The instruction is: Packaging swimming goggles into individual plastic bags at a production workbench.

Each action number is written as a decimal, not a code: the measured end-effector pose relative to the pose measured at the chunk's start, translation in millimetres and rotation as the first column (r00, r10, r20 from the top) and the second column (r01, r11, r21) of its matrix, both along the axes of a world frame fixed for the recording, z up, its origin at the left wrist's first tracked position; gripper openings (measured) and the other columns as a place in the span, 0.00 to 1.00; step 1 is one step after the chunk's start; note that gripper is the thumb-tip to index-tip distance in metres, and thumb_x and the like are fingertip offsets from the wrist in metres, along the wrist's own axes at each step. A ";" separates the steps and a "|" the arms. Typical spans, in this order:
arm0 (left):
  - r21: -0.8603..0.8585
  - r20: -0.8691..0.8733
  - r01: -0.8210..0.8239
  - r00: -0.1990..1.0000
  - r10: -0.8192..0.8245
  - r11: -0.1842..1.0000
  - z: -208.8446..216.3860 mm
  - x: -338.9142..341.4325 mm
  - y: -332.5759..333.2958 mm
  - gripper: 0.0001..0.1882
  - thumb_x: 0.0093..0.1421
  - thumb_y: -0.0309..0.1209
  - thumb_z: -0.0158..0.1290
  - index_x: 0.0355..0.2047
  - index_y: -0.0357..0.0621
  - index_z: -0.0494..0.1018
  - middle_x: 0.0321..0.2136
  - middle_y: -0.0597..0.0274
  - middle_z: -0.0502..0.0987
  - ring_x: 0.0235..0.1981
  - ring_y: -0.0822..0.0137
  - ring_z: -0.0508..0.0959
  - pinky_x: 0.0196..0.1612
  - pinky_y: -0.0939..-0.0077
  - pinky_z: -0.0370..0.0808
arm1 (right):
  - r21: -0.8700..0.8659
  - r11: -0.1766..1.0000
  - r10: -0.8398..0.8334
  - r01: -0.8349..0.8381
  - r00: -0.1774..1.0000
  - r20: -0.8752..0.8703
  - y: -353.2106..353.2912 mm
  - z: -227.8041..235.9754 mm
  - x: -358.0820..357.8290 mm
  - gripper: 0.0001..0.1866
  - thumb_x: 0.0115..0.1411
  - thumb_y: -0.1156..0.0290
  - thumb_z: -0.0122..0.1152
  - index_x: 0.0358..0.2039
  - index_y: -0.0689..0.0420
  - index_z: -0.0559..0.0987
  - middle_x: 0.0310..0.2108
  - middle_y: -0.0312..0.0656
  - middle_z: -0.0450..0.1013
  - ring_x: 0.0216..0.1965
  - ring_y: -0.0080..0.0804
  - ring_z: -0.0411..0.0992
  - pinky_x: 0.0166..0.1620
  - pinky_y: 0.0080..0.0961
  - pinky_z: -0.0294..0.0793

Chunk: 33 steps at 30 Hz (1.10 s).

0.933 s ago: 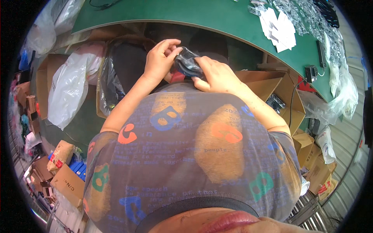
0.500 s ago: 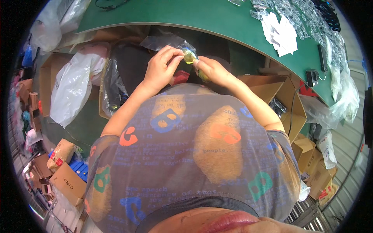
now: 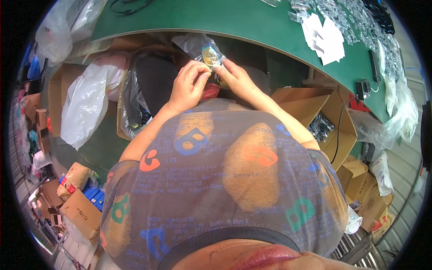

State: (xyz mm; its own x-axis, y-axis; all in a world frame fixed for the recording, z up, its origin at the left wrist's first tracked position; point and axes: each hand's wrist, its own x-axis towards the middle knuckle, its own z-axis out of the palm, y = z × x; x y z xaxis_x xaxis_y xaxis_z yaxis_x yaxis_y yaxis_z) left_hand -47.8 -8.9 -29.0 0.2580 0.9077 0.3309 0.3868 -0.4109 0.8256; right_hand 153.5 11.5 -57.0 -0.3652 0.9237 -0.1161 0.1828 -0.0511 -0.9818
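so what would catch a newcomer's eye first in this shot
Both hands, the left hand and right hand, pinch a small clear plastic bag with something yellow inside, just below the edge of the green table. White cards lie on the table at upper right, and a big white plastic bag slumps at left.

table [image 3: 252, 20]: green, curved edge, spans 11 to 2 o'clock
white paper slips [image 3: 326, 33]: on the table at 1 o'clock
clear packets [image 3: 355, 18]: heaped just beyond the slips
open cardboard boxes [image 3: 315, 105]: at 3 o'clock, below the table edge
white plastic bag [image 3: 83, 105]: at 9 o'clock, on the floor
dark bag-lined box [image 3: 137, 96]: just right of the white bag
brown cartons [image 3: 78, 211]: at 8 o'clock
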 end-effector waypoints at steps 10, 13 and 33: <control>-0.558 0.592 0.272 0.793 0.146 0.784 -27.4 0.6 1.0 0.27 0.63 0.32 0.63 0.58 0.39 0.66 0.52 0.59 0.75 0.49 0.67 0.77 0.49 0.73 0.78 | -0.396 0.886 0.019 -0.242 0.871 -0.490 -16.6 -8.1 6.8 0.19 0.74 0.57 0.52 0.56 0.56 0.74 0.38 0.39 0.77 0.40 0.27 0.76 0.44 0.28 0.77; -0.658 0.645 0.406 0.738 0.197 0.635 -25.5 1.6 7.0 0.22 0.65 0.36 0.61 0.56 0.41 0.72 0.49 0.60 0.78 0.47 0.69 0.78 0.45 0.75 0.79 | -0.512 0.809 -0.058 -0.289 0.827 -0.559 -23.5 4.2 -1.2 0.18 0.73 0.58 0.55 0.55 0.57 0.74 0.38 0.37 0.76 0.40 0.23 0.75 0.45 0.24 0.76; -0.809 0.588 0.532 0.725 0.358 0.249 -87.1 -15.7 34.9 0.33 0.66 0.57 0.56 0.58 0.44 0.72 0.54 0.55 0.78 0.55 0.58 0.77 0.60 0.55 0.73 | -0.489 0.795 0.121 -0.360 0.883 -0.453 -8.1 -16.1 25.9 0.38 0.64 0.72 0.66 0.71 0.54 0.58 0.50 0.40 0.76 0.46 0.26 0.77 0.44 0.24 0.77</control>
State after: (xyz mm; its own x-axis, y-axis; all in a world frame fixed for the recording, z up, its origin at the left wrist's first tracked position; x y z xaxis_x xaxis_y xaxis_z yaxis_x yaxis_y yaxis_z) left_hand -63.4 26.0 -116.0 0.5260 0.6165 -0.5860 -0.2984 0.7789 0.5516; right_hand 179.5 3.4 -73.1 -0.6897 0.6206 -0.3731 -0.1150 -0.6025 -0.7898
